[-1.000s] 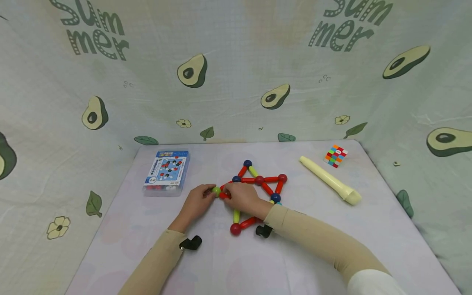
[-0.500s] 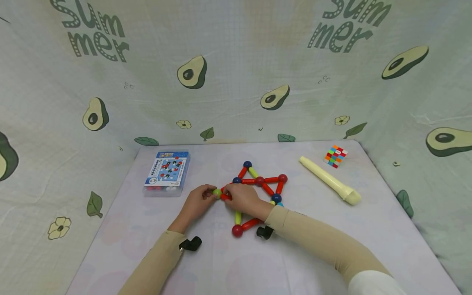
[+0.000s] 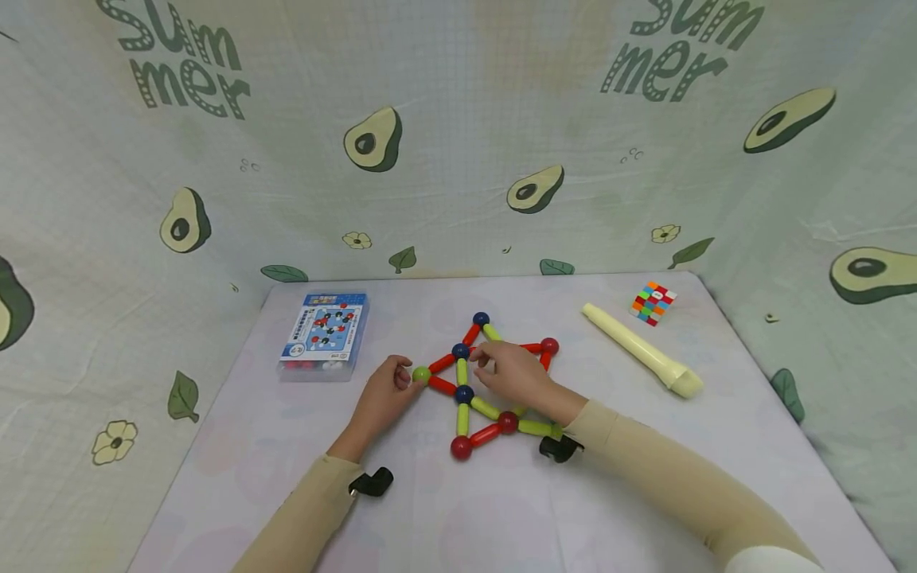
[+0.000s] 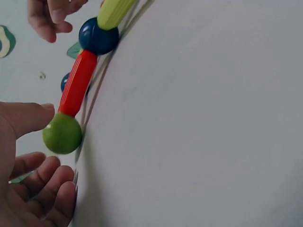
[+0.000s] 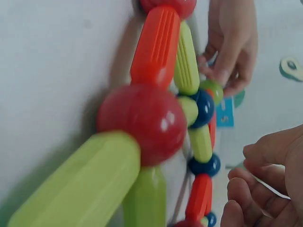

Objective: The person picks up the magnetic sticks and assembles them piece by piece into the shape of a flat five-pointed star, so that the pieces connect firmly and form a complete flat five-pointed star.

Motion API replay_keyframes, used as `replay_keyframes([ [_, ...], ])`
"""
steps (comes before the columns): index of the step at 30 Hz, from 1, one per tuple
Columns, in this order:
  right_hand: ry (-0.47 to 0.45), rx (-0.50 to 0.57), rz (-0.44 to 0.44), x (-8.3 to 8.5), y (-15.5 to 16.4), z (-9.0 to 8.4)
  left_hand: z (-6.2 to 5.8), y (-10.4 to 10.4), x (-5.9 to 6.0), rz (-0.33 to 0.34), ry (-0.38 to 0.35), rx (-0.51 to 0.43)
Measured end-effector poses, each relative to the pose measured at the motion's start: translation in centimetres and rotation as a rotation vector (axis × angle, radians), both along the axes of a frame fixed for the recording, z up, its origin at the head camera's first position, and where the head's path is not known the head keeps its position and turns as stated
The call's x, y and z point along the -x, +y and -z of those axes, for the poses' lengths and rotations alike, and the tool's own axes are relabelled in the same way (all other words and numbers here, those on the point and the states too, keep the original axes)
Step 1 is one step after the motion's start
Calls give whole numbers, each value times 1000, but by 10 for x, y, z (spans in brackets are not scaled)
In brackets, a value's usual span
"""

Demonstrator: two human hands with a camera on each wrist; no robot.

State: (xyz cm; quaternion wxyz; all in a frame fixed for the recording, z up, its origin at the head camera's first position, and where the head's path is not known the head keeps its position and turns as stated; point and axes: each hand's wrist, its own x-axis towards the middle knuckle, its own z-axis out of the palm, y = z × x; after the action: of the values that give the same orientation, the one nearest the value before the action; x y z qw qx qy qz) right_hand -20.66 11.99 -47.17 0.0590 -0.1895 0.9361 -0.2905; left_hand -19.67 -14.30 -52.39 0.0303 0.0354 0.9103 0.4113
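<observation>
A flat star of red and yellow-green rods joined by balls (image 3: 494, 382) lies mid-table. My left hand (image 3: 408, 380) is at its left tip, thumb (image 4: 26, 118) and fingertips pinching the green ball (image 3: 421, 374) (image 4: 61, 134). A red rod (image 4: 78, 82) runs from that ball to a blue ball (image 4: 98, 36). My right hand (image 3: 481, 362) hovers over the star's middle with loosely curled fingers (image 5: 265, 184) and holds nothing. In the right wrist view a red ball (image 5: 142, 123) joins an orange-red rod (image 5: 158, 45) and green rods close up.
A blue parts box (image 3: 324, 334) lies at the back left. A cream recorder (image 3: 641, 350) and a colourful cube (image 3: 653, 302) lie at the back right. Avocado-print cloth walls close in the table (image 3: 458, 517) on three sides.
My right hand has let go of the red rod beside the green ball and moved right, over the star's middle. My left hand has stayed on the green ball.
</observation>
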Motion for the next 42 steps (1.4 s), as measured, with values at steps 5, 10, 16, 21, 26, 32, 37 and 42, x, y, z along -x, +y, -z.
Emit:
replay_keyframes([
  [5, 10, 23, 74, -1, 32, 2, -4, 15, -14, 0, 2, 67],
  [10, -18, 48, 118, -4, 61, 3, -8, 34, -30, 64, 0, 177],
  [16, -10, 49, 221, -1, 88, 9, -10, 55, -44, 130, -31, 268],
  [21, -52, 44, 303, 8, 107, 19, -9, 67, -45, 118, -18, 328],
  [26, -145, 71, 304, 18, 116, 30, -12, 72, -41, 139, -8, 352],
  [32, -172, 150, 268, 20, 116, 39, -13, 63, -29, 115, 19, 406],
  [37, -161, 167, 256, 20, 112, 40, -13, 56, -20, 132, 4, 373],
  [42, -150, 180, 258, 21, 109, 41, -13, 56, -18, 165, -34, 337],
])
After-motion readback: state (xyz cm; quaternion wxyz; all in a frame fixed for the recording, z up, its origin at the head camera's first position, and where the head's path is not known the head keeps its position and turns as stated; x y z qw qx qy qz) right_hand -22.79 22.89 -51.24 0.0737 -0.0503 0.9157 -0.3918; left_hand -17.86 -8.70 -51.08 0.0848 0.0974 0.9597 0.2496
